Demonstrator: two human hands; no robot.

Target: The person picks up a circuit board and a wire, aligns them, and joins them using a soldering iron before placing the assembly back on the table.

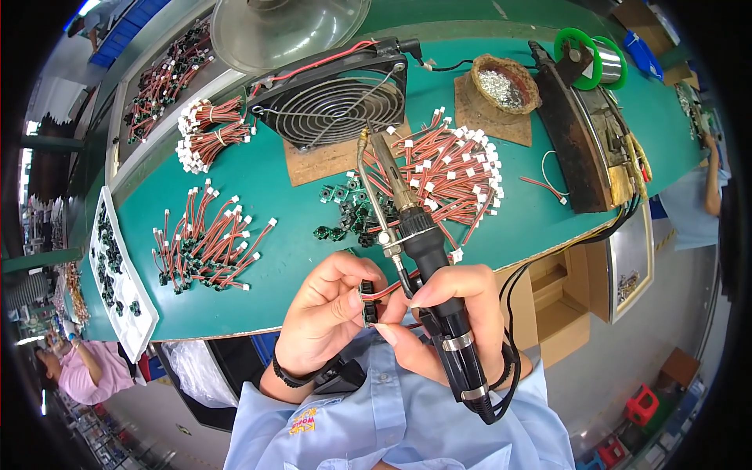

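Observation:
My left hand [325, 313] is closed, pinching a small circuit board with black parts [369, 304] between thumb and fingers. A black soldering iron [427, 243] with a thin metal feed tube lies in my right hand [466, 313], its tip pointing away from me. The thumb and index finger of that hand reach to a red-and-black wire lead [387, 292] beside the board; whether the wire touches the board I cannot make out. Just beyond my hands sit loose small boards [348, 207] and a fanned heap of wire leads with white connectors [454, 172].
A black fan [333, 106] stands at the back of the green table [298, 211]. Wired boards [207, 247] lie at left, near a white tray [141, 325]. Right of the fan are a bowl [505, 84] and a solder reel [591, 59]. Black cables [509, 298] trail from the iron.

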